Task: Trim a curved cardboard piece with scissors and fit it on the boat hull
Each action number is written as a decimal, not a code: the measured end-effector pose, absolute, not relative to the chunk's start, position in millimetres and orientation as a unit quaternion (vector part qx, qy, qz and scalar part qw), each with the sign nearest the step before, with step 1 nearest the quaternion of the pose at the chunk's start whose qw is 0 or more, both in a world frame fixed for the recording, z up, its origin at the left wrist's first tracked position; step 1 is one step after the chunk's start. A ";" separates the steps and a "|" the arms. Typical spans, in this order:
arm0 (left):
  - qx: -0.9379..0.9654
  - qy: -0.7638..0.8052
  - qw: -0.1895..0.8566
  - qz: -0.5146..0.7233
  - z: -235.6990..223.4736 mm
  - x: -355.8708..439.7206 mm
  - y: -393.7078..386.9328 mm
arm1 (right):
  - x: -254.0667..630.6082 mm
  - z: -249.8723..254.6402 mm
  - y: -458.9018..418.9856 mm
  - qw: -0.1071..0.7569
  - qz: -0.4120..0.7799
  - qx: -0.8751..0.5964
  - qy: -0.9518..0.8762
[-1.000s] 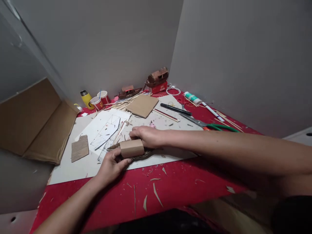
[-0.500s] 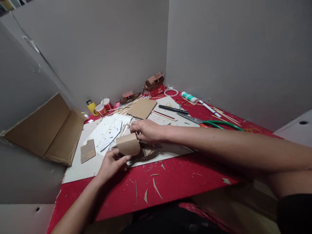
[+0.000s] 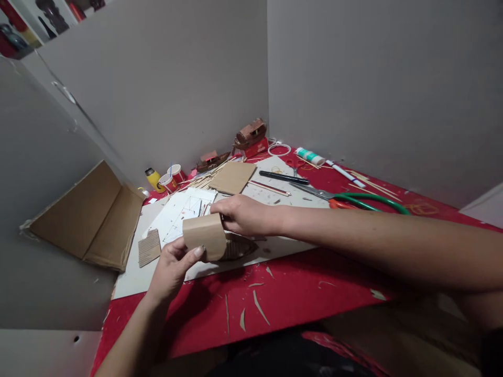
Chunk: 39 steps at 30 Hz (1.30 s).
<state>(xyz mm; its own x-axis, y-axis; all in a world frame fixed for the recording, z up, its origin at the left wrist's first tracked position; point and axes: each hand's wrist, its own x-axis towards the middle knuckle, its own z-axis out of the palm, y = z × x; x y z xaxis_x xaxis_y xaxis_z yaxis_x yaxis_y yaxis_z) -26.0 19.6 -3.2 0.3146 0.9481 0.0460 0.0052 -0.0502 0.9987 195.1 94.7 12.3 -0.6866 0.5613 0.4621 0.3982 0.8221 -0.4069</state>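
Note:
A curved piece of brown cardboard (image 3: 205, 236) is pinched between my two hands over a small cardboard boat hull (image 3: 239, 248). My left hand (image 3: 173, 264) grips its left side, with the thumb pressed on the front face and the fingers behind. At the far upper right edge, my right hand (image 3: 247, 215) has its fingers closed, their tips partly hidden behind the cardboard. Most of the hull's left part is covered by the curved piece, and I cannot tell whether the two touch.
Big green-handled scissors (image 3: 353, 198), a black marker (image 3: 283, 178) and a flat cardboard sheet (image 3: 232, 177) lie beyond my right hand. Paper cups (image 3: 168, 183), a yellow bottle (image 3: 153, 179) and wooden model boats (image 3: 250, 134) stand behind. A folded cardboard panel (image 3: 86, 214) leans at left.
The curved cardboard has been raised and tilted, showing more of its face. My left thumb has moved up onto its front. The whole view has shifted slightly.

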 end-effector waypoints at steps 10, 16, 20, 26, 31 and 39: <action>0.483 0.387 0.451 0.643 24.2 -9.3 32.4 | 228.6 31.1 94.7 0.277 0.207 -0.317 -0.883; 0.393 0.446 0.431 0.679 9.6 -17.2 51.1 | 293.5 19.5 103.6 0.142 0.095 -0.440 -0.882; 0.341 0.482 0.451 0.669 -3.4 -21.7 58.1 | 326.5 9.1 115.5 0.062 0.036 -0.552 -0.830; 0.319 0.470 0.461 0.682 -5.1 -32.6 66.9 | 355.1 5.7 151.7 -0.015 -0.001 -0.667 -0.745; 0.311 0.469 0.447 0.695 -6.8 -38.9 70.9 | 372.8 4.7 158.6 -0.082 0.009 -0.700 -0.709; 0.315 0.488 0.437 0.686 -2.7 -34.5 65.1 | 396.3 -6.5 113.8 -0.101 0.029 -0.723 -0.683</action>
